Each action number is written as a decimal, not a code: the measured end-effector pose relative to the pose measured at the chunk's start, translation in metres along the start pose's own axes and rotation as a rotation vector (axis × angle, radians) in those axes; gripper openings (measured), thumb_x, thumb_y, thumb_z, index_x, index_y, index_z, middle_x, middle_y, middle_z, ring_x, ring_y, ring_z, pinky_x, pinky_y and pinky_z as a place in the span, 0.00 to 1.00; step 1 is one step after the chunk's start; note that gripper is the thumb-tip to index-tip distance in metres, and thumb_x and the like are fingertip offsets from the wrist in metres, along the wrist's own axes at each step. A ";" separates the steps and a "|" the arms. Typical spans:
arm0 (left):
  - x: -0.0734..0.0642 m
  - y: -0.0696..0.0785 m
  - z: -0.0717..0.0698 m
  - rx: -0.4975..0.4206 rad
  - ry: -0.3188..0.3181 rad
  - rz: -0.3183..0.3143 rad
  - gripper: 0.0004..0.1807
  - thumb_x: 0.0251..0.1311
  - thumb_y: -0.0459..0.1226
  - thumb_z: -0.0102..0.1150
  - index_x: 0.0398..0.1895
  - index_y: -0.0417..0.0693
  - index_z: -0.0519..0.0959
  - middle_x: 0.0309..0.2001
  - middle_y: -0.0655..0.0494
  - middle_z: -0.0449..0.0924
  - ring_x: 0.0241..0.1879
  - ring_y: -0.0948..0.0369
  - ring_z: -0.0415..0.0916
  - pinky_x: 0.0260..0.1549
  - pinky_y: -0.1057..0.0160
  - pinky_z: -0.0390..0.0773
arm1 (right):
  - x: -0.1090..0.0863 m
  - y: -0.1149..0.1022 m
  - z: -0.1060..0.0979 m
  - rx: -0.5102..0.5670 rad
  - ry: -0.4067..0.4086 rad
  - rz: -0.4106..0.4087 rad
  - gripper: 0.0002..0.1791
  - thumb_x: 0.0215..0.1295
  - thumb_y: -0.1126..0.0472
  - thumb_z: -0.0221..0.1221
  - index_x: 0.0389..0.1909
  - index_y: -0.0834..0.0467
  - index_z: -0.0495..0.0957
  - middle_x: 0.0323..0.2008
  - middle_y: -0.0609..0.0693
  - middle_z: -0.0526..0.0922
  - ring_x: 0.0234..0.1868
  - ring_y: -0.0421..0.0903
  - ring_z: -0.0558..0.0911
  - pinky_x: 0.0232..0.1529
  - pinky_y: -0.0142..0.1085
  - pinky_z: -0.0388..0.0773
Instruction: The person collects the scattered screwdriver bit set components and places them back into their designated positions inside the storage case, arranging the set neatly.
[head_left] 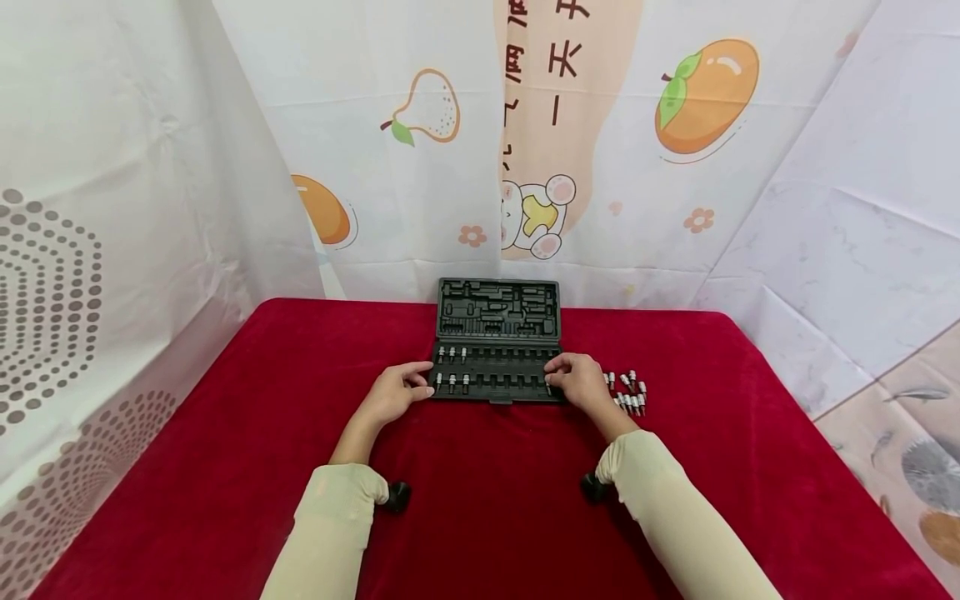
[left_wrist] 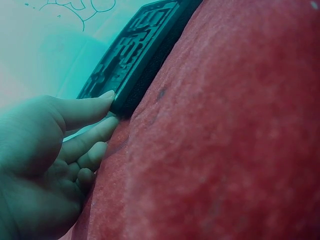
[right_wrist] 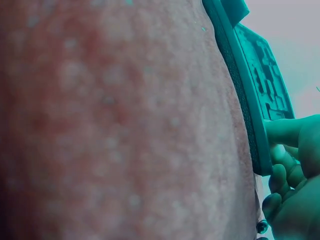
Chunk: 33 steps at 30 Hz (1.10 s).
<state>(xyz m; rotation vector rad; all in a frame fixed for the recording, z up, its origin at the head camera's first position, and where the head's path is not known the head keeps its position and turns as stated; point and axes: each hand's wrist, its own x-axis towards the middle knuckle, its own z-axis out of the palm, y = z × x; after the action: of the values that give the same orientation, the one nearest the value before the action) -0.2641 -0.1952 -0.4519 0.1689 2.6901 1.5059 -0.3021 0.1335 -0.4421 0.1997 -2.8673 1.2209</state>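
A black hinged socket case (head_left: pixel 498 367) lies unfolded on the red cloth, its moulded lid (head_left: pixel 498 308) at the back. Three bit sockets (head_left: pixel 452 353) with silver heads and dark shanks fill the left end of its rear row, and three more bit sockets (head_left: pixel 452 383) sit at the left of the front row. My left hand (head_left: pixel 393 393) rests its thumb and index finger against the case's left edge, thumb at the front corner (left_wrist: pixel 116 102). Over the right end of the front row, my right hand (head_left: pixel 581 379) pinches a bit socket (head_left: pixel 548 388), mostly covered by the fingers.
Several loose bit sockets (head_left: pixel 632 402) lie in a cluster on the red cloth (head_left: pixel 480 500) just right of the case and my right hand. White printed curtains (head_left: pixel 360 167) hang behind the table and along both sides.
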 end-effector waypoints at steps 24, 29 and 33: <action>0.000 -0.001 -0.002 -0.002 -0.007 -0.006 0.26 0.61 0.30 0.63 0.64 0.42 0.74 0.39 0.51 0.80 0.34 0.57 0.72 0.37 0.60 0.72 | 0.001 0.010 -0.026 -0.070 0.096 -0.010 0.06 0.63 0.61 0.65 0.38 0.58 0.84 0.31 0.51 0.82 0.31 0.49 0.76 0.31 0.40 0.72; -0.001 -0.001 -0.001 -0.005 -0.004 -0.007 0.26 0.61 0.30 0.63 0.64 0.42 0.74 0.39 0.51 0.80 0.35 0.57 0.73 0.38 0.59 0.72 | 0.001 0.012 -0.032 -0.091 0.104 -0.012 0.06 0.64 0.59 0.64 0.37 0.57 0.84 0.32 0.52 0.83 0.32 0.50 0.77 0.32 0.41 0.73; -0.001 0.000 -0.001 -0.008 -0.004 -0.007 0.26 0.61 0.30 0.63 0.64 0.42 0.74 0.39 0.51 0.79 0.34 0.57 0.73 0.38 0.59 0.72 | 0.001 0.016 -0.038 -0.105 0.106 -0.011 0.06 0.65 0.59 0.63 0.37 0.58 0.84 0.32 0.52 0.83 0.32 0.50 0.76 0.31 0.41 0.73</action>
<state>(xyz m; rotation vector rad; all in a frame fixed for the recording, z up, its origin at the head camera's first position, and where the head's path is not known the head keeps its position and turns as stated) -0.2633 -0.1958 -0.4516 0.1618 2.6790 1.5126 -0.3068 0.1713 -0.4273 0.1440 -2.8250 1.0415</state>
